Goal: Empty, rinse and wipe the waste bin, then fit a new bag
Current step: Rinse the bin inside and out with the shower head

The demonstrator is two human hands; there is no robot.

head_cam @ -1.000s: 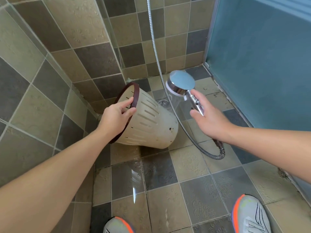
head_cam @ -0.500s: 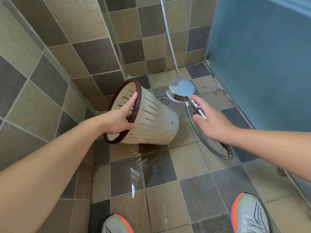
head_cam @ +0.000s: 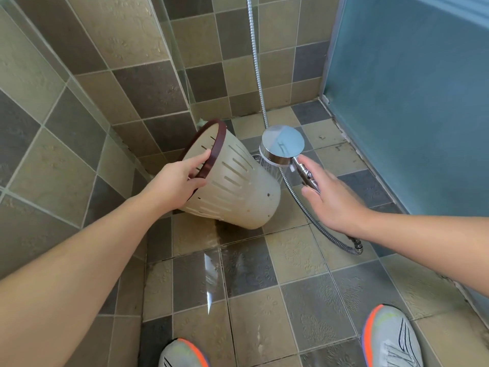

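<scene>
Bin (head_cam: 238, 186) is tilting on its side just above the wet floor (head_cam: 248, 266), near frame centre, its cream slotted wall speckled with dark spots and its dark brown rim (head_cam: 209, 157) pointing toward 10 o'clock. Left hand (head_cam: 177, 184) is gripping that rim, fingers curling inside, thumb lying outside. At 2 o'clock from the bin, right hand (head_cam: 330, 197) is holding the handle of a chrome shower head (head_cam: 283, 144), fingers lying loosely along it; water is spraying down behind the bin's base. Hose (head_cam: 317, 226) is looping past the bin's right side and another run is climbing the tiled wall (head_cam: 132, 83). Shoes (head_cam: 389, 340) are standing at 6 o'clock. A blue panel (head_cam: 410, 102) is filling 2 o'clock.
</scene>
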